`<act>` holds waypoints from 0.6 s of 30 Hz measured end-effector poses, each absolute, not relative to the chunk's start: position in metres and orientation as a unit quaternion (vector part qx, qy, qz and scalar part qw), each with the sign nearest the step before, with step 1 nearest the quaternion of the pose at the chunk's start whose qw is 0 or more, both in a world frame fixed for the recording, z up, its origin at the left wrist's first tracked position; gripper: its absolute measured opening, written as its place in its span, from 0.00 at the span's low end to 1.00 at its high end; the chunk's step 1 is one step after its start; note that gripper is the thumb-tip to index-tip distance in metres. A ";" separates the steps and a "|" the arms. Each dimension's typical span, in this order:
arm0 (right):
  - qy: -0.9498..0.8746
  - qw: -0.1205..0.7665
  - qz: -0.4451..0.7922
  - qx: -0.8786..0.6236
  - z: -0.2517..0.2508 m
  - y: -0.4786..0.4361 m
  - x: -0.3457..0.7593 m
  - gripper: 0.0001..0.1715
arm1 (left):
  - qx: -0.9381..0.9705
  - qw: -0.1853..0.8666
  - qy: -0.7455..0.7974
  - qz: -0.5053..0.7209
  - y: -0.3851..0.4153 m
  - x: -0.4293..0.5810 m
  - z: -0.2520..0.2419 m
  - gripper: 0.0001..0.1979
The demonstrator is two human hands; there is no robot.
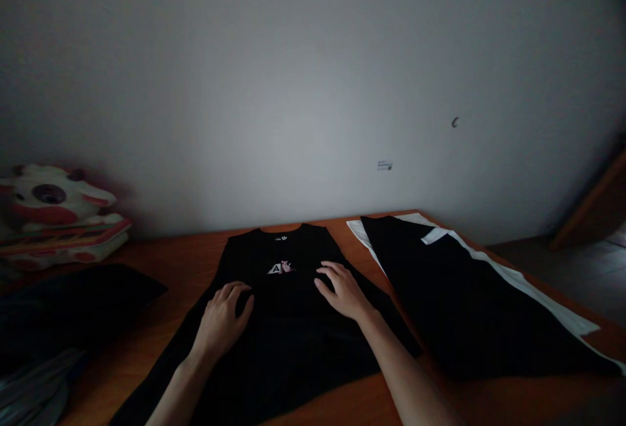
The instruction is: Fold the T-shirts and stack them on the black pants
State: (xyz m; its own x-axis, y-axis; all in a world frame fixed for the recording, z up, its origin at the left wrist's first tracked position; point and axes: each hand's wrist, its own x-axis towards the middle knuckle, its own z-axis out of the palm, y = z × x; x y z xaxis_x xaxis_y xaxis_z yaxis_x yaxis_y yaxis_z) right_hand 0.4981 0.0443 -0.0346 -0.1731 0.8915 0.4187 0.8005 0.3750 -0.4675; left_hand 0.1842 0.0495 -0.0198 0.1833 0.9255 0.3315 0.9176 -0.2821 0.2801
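A black long-sleeved top lies spread on the wooden table, its neckline toward the wall. A small white and pink print with a letter A marks its chest, and a small pale logo sits at the neck. My left hand rests on the left side of the top, fingers bent and apart, holding nothing. On the chest's right side, my right hand lies with its fingers spread, also holding nothing. Both palms face down, so whatever is under them is hidden.
To the right lie folded black clothing and white cloth under it. A cow-shaped toy keyboard stands at the back left, with dark clothing and grey cloth in front. The wall borders the table's far edge.
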 end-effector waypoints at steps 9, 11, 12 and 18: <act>-0.772 0.348 0.010 -0.532 -0.023 0.032 0.498 0.15 | 0.755 -0.019 0.633 0.169 0.047 0.171 -0.006 0.21; -0.781 0.325 0.007 -0.533 -0.023 0.031 0.498 0.18 | 0.760 -0.017 0.625 0.177 0.048 0.170 -0.007 0.21; -0.785 0.316 0.005 -0.533 -0.023 0.030 0.498 0.20 | 0.766 -0.019 0.615 0.185 0.048 0.170 -0.008 0.22; -0.782 0.302 -0.033 -0.544 -0.023 0.021 0.491 0.23 | 0.777 -0.023 0.581 0.240 0.048 0.166 -0.017 0.22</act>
State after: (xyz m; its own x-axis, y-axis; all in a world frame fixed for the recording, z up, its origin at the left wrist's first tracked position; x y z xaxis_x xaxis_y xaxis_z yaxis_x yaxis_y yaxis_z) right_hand 0.4913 0.0206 -0.0231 -0.2252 0.8313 0.5083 0.8714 0.4052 -0.2766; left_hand 0.1660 0.0478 -0.0173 0.2098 0.8923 0.3997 0.9145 -0.3237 0.2427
